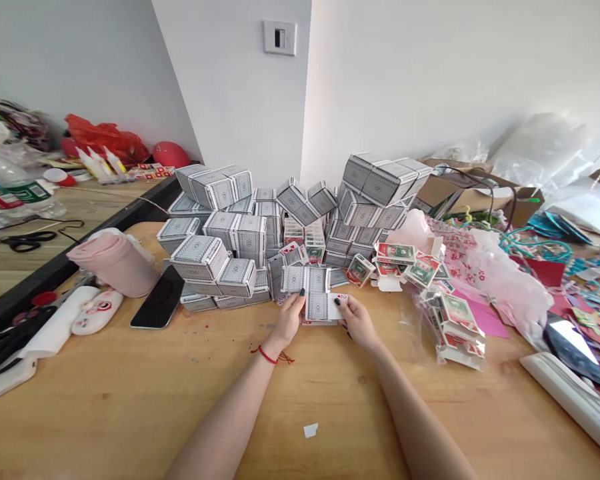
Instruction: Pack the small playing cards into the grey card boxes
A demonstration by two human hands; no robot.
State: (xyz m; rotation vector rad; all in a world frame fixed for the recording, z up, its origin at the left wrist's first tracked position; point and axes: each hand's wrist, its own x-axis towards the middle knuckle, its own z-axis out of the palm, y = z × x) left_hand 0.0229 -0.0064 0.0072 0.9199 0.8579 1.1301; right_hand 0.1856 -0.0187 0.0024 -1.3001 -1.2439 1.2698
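Observation:
My left hand (pixel 289 320) and my right hand (pixel 356 320) meet at the middle of the wooden table (pixel 180 393), both closed on a small stack of playing cards (pixel 321 307) with grey patterned backs. A red-marked card face peeks out at the stack's right edge. A red string bracelet circles my left wrist. Just behind the hands rises a big pile of grey patterned card boxes (pixel 240 233). Loose cards lie at the pile's foot.
Red-and-green flat card packs (pixel 405 263) and a plastic bag of them (pixel 455 327) lie to the right. A black phone (pixel 159 300), pink cloth (pixel 115 263) and scissors (pixel 5 340) sit left. Coloured paper clutters the far right. A paper scrap (pixel 311 430) lies near me.

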